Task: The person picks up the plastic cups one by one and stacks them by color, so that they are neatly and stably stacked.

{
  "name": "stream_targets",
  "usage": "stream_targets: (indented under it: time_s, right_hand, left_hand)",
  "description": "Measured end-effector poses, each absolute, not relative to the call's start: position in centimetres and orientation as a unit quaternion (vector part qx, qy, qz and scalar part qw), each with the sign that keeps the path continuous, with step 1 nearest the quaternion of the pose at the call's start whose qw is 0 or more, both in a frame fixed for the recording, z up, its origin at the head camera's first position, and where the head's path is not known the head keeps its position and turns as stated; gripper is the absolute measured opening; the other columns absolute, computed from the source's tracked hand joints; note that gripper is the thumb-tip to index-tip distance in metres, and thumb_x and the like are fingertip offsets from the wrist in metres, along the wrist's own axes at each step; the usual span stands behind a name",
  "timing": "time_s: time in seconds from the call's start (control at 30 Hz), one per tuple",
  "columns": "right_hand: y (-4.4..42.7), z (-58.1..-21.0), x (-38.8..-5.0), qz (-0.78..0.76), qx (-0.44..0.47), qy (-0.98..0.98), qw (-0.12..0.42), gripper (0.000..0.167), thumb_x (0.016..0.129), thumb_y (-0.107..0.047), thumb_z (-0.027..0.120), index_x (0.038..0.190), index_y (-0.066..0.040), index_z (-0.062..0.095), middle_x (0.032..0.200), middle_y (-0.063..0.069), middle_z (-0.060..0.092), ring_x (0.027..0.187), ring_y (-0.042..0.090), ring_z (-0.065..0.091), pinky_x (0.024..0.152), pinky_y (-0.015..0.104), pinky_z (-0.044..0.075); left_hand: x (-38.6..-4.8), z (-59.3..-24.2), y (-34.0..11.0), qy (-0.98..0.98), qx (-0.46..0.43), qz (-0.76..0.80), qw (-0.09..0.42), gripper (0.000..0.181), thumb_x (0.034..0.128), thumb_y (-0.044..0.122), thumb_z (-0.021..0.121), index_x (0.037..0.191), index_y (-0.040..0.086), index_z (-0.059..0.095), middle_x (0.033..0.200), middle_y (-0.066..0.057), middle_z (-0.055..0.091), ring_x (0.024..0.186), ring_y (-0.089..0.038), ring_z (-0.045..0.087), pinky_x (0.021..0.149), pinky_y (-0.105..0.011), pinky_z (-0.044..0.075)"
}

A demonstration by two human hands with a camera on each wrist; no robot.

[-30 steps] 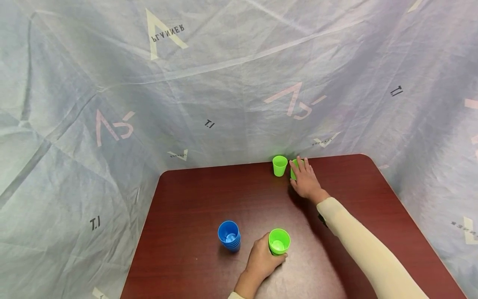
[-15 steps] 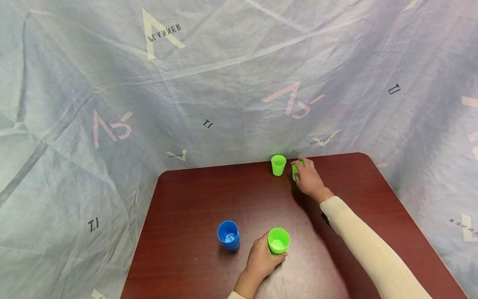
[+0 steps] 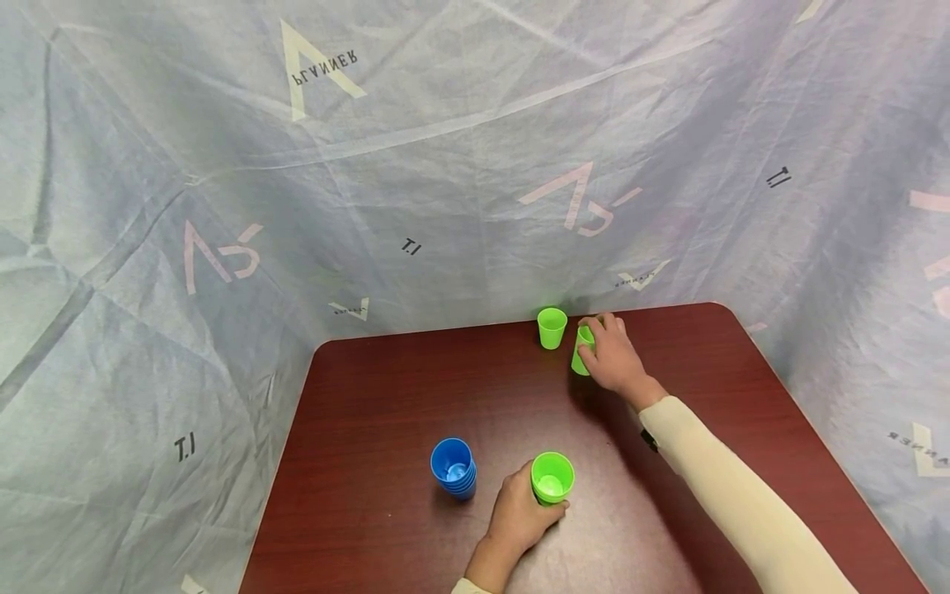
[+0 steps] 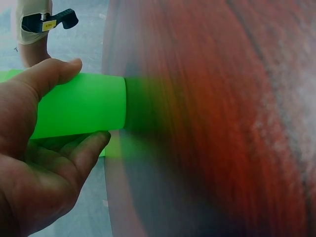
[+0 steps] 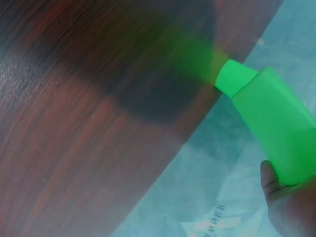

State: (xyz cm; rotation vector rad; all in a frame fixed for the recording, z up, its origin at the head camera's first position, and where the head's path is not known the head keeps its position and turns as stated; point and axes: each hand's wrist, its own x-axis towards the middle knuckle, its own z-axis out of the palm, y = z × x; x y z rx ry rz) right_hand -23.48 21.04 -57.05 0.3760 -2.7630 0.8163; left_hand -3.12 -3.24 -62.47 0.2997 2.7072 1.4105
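In the head view my left hand (image 3: 518, 513) grips a small stack of green cups (image 3: 552, 480), rims up, near the front of the table. The left wrist view shows thumb and fingers on either side of the green stack (image 4: 84, 106). Farther back, my right hand (image 3: 614, 355) holds a single green cup (image 3: 582, 356). Its thumb shows beside this green cup (image 5: 276, 131) in the right wrist view. Another green cup (image 3: 552, 329) stands upright at the back edge, just left of the held one. Left of my left hand stands a stack of blue cups (image 3: 453, 470).
The dark red-brown table (image 3: 386, 396) reaches back to a grey cloth wall (image 3: 460, 165) printed with letters and marks. Cloth also hangs at the left and right sides. A black strap (image 3: 649, 440) sits at my right wrist.
My right fingers, spread over the back-right cup before, now curl round it. That cup has come slightly nearer and to the left. The left hand and its stack stay put.
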Motion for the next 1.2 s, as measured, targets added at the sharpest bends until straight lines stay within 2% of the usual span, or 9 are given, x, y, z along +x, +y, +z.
stream_targets:
  time_s: [0.13, 0.37, 0.53, 0.67, 1.2]
  right_hand:
    - [20.7, -56.5, -22.8, 0.294, 0.136, -0.937, 0.130, 0.038, 0.100, -0.021, 0.051, 0.132, -0.003, 0.059, 0.127, 0.022, 0.051, 0.111, 0.040, 0.044, 0.091, 0.057, 0.044]
    - [20.0, -55.3, -22.0, 0.309, 0.159, -0.925, 0.155, 0.035, 0.098, -0.018, 0.050, 0.127, -0.002, 0.061, 0.124, 0.022, 0.055, 0.110, 0.041, 0.048, 0.094, 0.057, 0.042]
    - [19.3, -54.4, -20.9, 0.330, 0.173, -0.914, 0.163, 0.036, 0.093, -0.015, 0.052, 0.124, -0.001, 0.064, 0.121, 0.020, 0.056, 0.106, 0.039, 0.049, 0.092, 0.054, 0.042]
    - [18.7, -54.1, -19.7, 0.332, 0.191, -0.907, 0.175, 0.037, 0.090, -0.013, 0.053, 0.123, -0.001, 0.065, 0.119, 0.018, 0.058, 0.104, 0.036, 0.049, 0.090, 0.050, 0.042]
    - [17.4, -52.8, -16.1, 0.341, 0.244, -0.886, 0.200, 0.029, 0.089, -0.011, 0.056, 0.116, -0.007, 0.066, 0.111, 0.005, 0.065, 0.103, 0.020, 0.054, 0.087, 0.041, 0.046]
  left_hand:
    - [-3.1, -62.5, -3.3, 0.883, 0.100, 0.457, 0.032, 0.060, 0.0726, 0.021, 0.096, 0.126, 0.016, 0.069, 0.113, 0.002, 0.079, 0.106, -0.011, 0.073, 0.094, -0.035, 0.059]
    - [-3.2, -62.7, -3.3, 0.886, 0.105, 0.452, 0.019, 0.061, 0.0717, 0.022, 0.096, 0.126, 0.017, 0.069, 0.111, 0.001, 0.079, 0.104, -0.012, 0.074, 0.092, -0.034, 0.059]
    - [-3.2, -62.8, -3.3, 0.886, 0.104, 0.451, 0.022, 0.061, 0.0715, 0.022, 0.096, 0.126, 0.018, 0.069, 0.111, 0.003, 0.079, 0.104, -0.009, 0.073, 0.092, -0.034, 0.059]
    - [-3.1, -62.8, -3.3, 0.887, 0.101, 0.450, 0.025, 0.061, 0.0717, 0.023, 0.096, 0.126, 0.019, 0.069, 0.112, 0.004, 0.079, 0.104, -0.009, 0.072, 0.092, -0.034, 0.059]
    - [-3.1, -62.9, -3.2, 0.885, 0.101, 0.454, 0.020, 0.065, 0.0712, 0.022, 0.096, 0.130, 0.017, 0.068, 0.113, 0.002, 0.079, 0.104, -0.010, 0.073, 0.092, -0.034, 0.060]
